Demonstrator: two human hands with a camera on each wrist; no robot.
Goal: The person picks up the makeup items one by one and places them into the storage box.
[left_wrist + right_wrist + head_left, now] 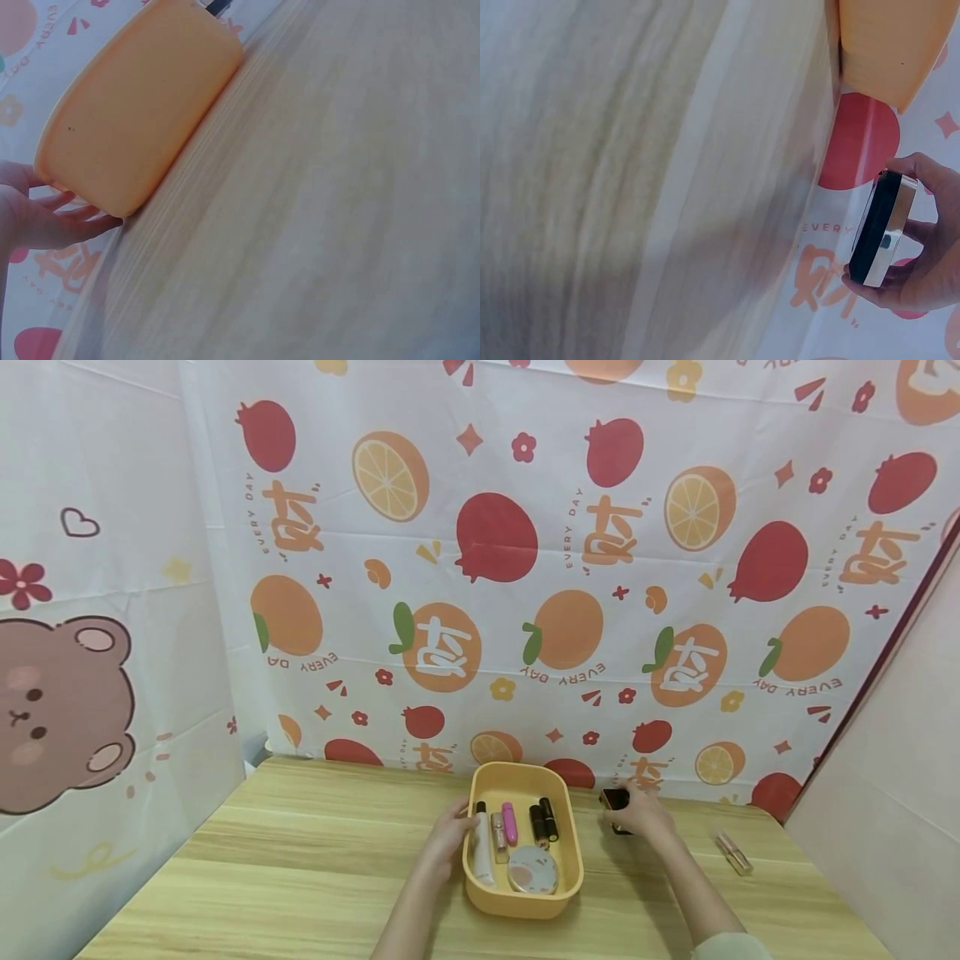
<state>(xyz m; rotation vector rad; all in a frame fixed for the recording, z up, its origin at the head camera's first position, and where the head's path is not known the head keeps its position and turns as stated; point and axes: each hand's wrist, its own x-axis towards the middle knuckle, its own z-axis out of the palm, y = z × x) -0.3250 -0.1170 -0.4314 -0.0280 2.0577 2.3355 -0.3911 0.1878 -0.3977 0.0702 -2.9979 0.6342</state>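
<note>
A yellow storage bin (522, 906) stands on the table. Inside it are a white tube with a black cap (482, 852), a pink tube (509, 823), a pinkish lipstick tube (499, 837), two black tubes (543, 822) and a round patterned compact (533, 870). My left hand (448, 841) holds the bin's left side, thumb at the rim and fingers against the outer wall (150, 112). To the bin's right, my right hand (643, 814) grips a black compact with a shiny gold side (881, 229) by its edges, apart from the tabletop.
A pinkish-gold lipstick tube (733, 852) lies on the wooden table (300, 852) to the right of my right hand. A fruit-print cloth (495, 535) hangs behind the table, and pale cloths (67, 527) close off the sides.
</note>
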